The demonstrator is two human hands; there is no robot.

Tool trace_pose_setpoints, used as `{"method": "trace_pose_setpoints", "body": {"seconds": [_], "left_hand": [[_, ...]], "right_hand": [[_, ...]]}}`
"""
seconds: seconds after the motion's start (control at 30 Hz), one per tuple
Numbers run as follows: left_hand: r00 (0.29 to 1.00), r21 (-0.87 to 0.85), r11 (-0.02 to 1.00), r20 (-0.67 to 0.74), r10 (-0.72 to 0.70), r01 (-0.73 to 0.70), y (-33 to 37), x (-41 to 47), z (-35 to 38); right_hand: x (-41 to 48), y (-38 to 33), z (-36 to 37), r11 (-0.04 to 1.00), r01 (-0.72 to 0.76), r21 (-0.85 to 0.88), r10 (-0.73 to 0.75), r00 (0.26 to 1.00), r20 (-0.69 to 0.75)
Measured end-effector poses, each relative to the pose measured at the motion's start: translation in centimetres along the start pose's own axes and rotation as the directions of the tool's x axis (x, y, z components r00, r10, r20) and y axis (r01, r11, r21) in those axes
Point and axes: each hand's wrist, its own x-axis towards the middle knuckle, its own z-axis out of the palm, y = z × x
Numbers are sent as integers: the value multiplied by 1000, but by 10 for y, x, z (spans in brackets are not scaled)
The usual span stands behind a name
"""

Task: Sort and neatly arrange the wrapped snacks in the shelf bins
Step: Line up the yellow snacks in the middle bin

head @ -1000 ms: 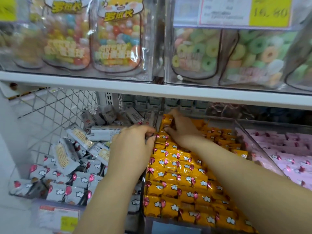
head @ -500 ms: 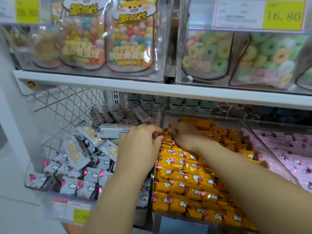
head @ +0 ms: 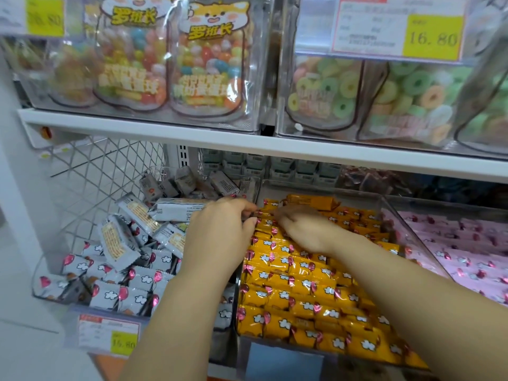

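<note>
Both hands are up at the back of the middle bin (head: 316,188), in among the far rows of orange packs (head: 297,281). My left hand (head: 220,237) reaches in over the wall shared with the left bin (head: 37,284), fingers curled and thumb aimed at the top of the left-most column. My right hand (head: 302,229) lies knuckles-up just beside it, fingers bent down into the packs. Both sets of fingertips are tucked out of sight. I can't tell if either hand pinches a pack or only nudges one.

The front and middle orange rows look good: flat, side by side, print up. The back is looser. One long pack (head: 310,201) lies crosswise against the rear wall, and a few at the right rear sit tilted. I'd say the step in hand is squaring off these last rows.

To do it well, I want light touches. The rows are tight, and a hard shove would likely ripple down the column and lift the neat ones. Better to steady the column with one hand and slide one pack in with the other, print up and ends in line with its neighbours. My forearms hang over the finished rows, so they should stay high.

The white packs (head: 132,287) in the left bin are a jumble, some on edge and some label-side up. That's the bigger job left. The pink packs (head: 467,251) on the right lie flat.
</note>
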Motion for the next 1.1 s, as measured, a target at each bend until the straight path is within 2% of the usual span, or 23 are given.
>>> {"method": "trace_pose_setpoints", "body": {"seconds": [0.1,0.2,0.33,0.53,0.63,0.77,0.93,1.1], "left_hand": [[1000,-15,1000,10,1,0,1,-2,-1],[1000,-39,999,20,2,-1,3,-4,-1],[1000,-43,999,27,11,-10,6,-9,0],[1000,-55,998,31,5,-3,9,-11,1],[999,-61,998,42,-4,7,9,-10,0],[999,-34,999,43,-6,7,11,-10,0],[999,-83,996,43,-8,12,10,-11,-1],[1000,-98,995,8,10,-9,11,-13,-2]], "right_hand": [[-8,13,-5,996,-5,-90,-18,966,-257],[-12,31,-14,967,-170,-192,77,906,-416],[-10,51,-14,932,-311,-187,216,890,-401],[-9,59,-13,947,-317,-57,248,830,-500],[-10,61,-17,951,-298,-83,214,827,-520],[-7,65,-19,966,-255,-31,222,890,-398],[-13,64,-21,972,-234,-5,212,888,-407],[-44,54,-32,972,-130,196,208,863,-460]]}}
